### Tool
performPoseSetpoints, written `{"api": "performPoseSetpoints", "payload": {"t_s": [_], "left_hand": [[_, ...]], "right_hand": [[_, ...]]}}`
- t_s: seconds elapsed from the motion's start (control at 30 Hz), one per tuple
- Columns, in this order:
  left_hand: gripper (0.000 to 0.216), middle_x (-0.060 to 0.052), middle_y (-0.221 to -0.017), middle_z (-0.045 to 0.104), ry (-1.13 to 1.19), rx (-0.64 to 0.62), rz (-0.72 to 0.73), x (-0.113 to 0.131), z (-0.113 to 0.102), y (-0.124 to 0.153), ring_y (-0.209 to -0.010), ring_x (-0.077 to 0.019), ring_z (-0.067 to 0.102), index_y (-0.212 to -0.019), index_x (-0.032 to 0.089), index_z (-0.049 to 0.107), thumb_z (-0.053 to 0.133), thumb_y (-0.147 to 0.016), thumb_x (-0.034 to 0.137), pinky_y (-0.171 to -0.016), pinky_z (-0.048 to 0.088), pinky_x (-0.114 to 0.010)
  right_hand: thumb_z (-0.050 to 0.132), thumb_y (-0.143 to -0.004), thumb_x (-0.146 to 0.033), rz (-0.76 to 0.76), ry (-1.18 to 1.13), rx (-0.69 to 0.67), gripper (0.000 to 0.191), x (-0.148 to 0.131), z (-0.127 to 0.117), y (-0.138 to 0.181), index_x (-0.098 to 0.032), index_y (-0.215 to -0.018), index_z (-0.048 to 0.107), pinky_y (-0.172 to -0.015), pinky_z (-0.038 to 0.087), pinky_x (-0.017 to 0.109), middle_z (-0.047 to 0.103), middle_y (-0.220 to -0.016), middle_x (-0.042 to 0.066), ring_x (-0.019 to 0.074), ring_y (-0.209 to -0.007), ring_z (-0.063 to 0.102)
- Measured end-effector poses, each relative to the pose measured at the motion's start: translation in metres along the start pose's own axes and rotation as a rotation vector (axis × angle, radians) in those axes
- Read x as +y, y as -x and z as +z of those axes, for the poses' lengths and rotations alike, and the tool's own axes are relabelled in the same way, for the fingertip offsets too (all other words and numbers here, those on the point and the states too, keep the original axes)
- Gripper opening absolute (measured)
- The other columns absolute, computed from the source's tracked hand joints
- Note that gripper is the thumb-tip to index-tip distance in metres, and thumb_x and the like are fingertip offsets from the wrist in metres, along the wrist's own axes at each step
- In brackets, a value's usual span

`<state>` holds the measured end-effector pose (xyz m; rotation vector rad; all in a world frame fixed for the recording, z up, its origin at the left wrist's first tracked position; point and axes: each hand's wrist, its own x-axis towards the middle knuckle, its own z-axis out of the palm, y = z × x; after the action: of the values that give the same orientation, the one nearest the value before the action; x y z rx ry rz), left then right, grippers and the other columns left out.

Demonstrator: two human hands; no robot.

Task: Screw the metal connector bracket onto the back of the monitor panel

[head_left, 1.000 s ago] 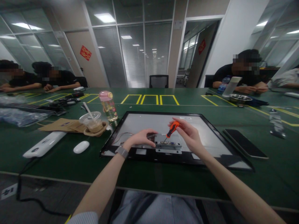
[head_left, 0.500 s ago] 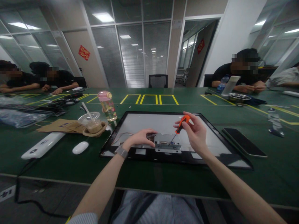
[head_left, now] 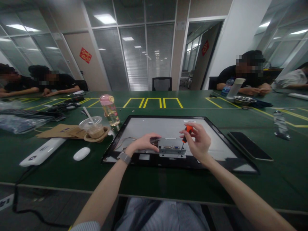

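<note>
A large flat screen panel point(head_left: 149, 126) with a black frame lies on the table in front of me. On its near part stands a silver metal bracket point(head_left: 172, 153) with video ports along it. My left hand point(head_left: 145, 142) grips the left end of this bracket, thumb in front and fingers behind, beside a dark part. In my right hand point(head_left: 200, 141) is an orange and black screwdriver point(head_left: 189, 129), pinched by its handle and nearly upright. Its shaft points down to the right end of the port row; whether the tip sits in a screw is too small to tell.
A phone point(head_left: 250, 146) lies right of the panel. To the left are a white mouse point(head_left: 81, 154), a white power strip point(head_left: 42, 151), an iced drink cup point(head_left: 92, 126) in a cardboard holder and a pink-lidded bottle point(head_left: 109, 110). Other people sit across the table.
My right hand has lowered slightly, and the screwdriver has gone from slanted to more upright, its tip shifting right along the bracket. My left hand stays at the bracket.
</note>
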<state>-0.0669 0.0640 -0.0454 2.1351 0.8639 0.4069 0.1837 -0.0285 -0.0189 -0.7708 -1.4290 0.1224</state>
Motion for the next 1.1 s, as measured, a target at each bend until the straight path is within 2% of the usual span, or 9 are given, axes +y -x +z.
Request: {"api": "performPoseSetpoints", "payload": {"t_s": [0.27, 0.43, 0.53, 0.63, 0.7, 0.77, 0.87, 1.0, 1.1], "left_hand": [[0.073, -0.009, -0.138, 0.059, -0.006, 0.008, 0.007, 0.002, 0.0, 0.0, -0.127, -0.0293, 0.055, -0.131, 0.024, 0.062, 0.087, -0.064, 0.039, -0.112, 0.039, -0.042], [0.071, -0.009, -0.138, 0.058, 0.001, 0.006, 0.017, 0.003, 0.0, 0.0, -0.127, -0.0292, 0.054, -0.131, 0.024, 0.062, 0.086, -0.065, 0.04, -0.112, 0.039, -0.042], [0.072, -0.009, -0.139, 0.057, 0.001, -0.006, 0.008, 0.003, 0.0, 0.001, -0.128, -0.0295, 0.053, -0.132, 0.024, 0.061, 0.086, -0.066, 0.041, -0.112, 0.039, -0.043], [0.076, -0.01, -0.14, 0.057, -0.015, -0.004, -0.001, 0.002, -0.001, 0.001, -0.127, -0.03, 0.054, -0.134, 0.024, 0.059, 0.086, -0.066, 0.043, -0.111, 0.039, -0.043], [0.076, -0.01, -0.14, 0.057, -0.023, 0.002, 0.002, 0.001, 0.0, 0.0, -0.127, -0.0301, 0.054, -0.134, 0.023, 0.059, 0.086, -0.065, 0.044, -0.111, 0.039, -0.043], [0.076, -0.01, -0.14, 0.057, -0.025, 0.007, -0.001, 0.001, 0.0, 0.001, -0.128, -0.03, 0.054, -0.134, 0.023, 0.06, 0.086, -0.066, 0.043, -0.112, 0.039, -0.043], [0.076, -0.01, -0.141, 0.057, -0.031, 0.003, -0.006, 0.002, 0.0, 0.001, -0.128, -0.0297, 0.054, -0.134, 0.023, 0.059, 0.085, -0.066, 0.044, -0.112, 0.039, -0.042], [0.076, -0.009, -0.141, 0.057, -0.046, 0.009, -0.005, 0.003, -0.001, 0.001, -0.128, -0.0294, 0.054, -0.134, 0.023, 0.059, 0.086, -0.066, 0.044, -0.111, 0.039, -0.041], [0.075, -0.009, -0.139, 0.059, -0.033, 0.011, 0.002, 0.002, 0.0, 0.001, -0.127, -0.0288, 0.055, -0.133, 0.022, 0.06, 0.086, -0.065, 0.042, -0.11, 0.04, -0.04]], "right_hand": [[0.065, -0.088, -0.015, -0.046, -0.01, -0.004, 0.028, 0.001, 0.001, 0.0, -0.027, -0.113, 0.064, -0.053, 0.066, 0.029, 0.058, -0.101, 0.003, 0.0144, -0.073, 0.069], [0.067, -0.087, -0.018, -0.011, -0.003, -0.018, 0.024, 0.001, 0.001, 0.002, -0.026, -0.11, 0.064, -0.051, 0.064, 0.028, 0.059, -0.099, 0.003, 0.0154, -0.072, 0.069], [0.061, -0.092, -0.024, 0.116, -0.125, -0.077, 0.017, -0.002, 0.001, -0.002, -0.026, -0.108, 0.064, -0.058, 0.064, 0.031, 0.063, -0.102, 0.004, 0.0159, -0.073, 0.071], [0.055, -0.096, -0.033, 0.31, -0.402, -0.16, 0.014, -0.002, 0.001, -0.012, -0.027, -0.103, 0.065, -0.082, 0.063, 0.042, 0.069, -0.096, 0.002, 0.0175, -0.078, 0.073], [0.061, -0.092, -0.039, 0.378, -0.568, -0.163, 0.014, 0.0, 0.0, -0.018, -0.027, -0.093, 0.067, -0.098, 0.054, 0.049, 0.071, -0.092, 0.001, 0.0201, -0.088, 0.073], [0.07, -0.086, -0.041, 0.46, -0.616, -0.145, 0.014, 0.004, -0.002, -0.022, -0.027, -0.086, 0.07, -0.106, 0.048, 0.047, 0.07, -0.093, 0.0, 0.0189, -0.094, 0.07], [0.076, -0.081, -0.042, 0.562, -0.623, -0.136, 0.015, 0.008, -0.006, -0.025, -0.028, -0.086, 0.072, -0.106, 0.047, 0.044, 0.067, -0.087, -0.001, 0.0169, -0.087, 0.066], [0.073, -0.084, -0.044, 0.641, -0.734, -0.207, 0.02, 0.003, -0.006, -0.026, -0.029, -0.097, 0.071, -0.102, 0.048, 0.047, 0.066, -0.08, -0.001, 0.0165, -0.076, 0.064], [0.071, -0.085, -0.044, 0.637, -0.823, -0.231, 0.016, -0.003, -0.003, -0.026, -0.029, -0.087, 0.068, -0.101, 0.049, 0.048, 0.064, -0.075, -0.003, 0.0145, -0.068, 0.06]]}}
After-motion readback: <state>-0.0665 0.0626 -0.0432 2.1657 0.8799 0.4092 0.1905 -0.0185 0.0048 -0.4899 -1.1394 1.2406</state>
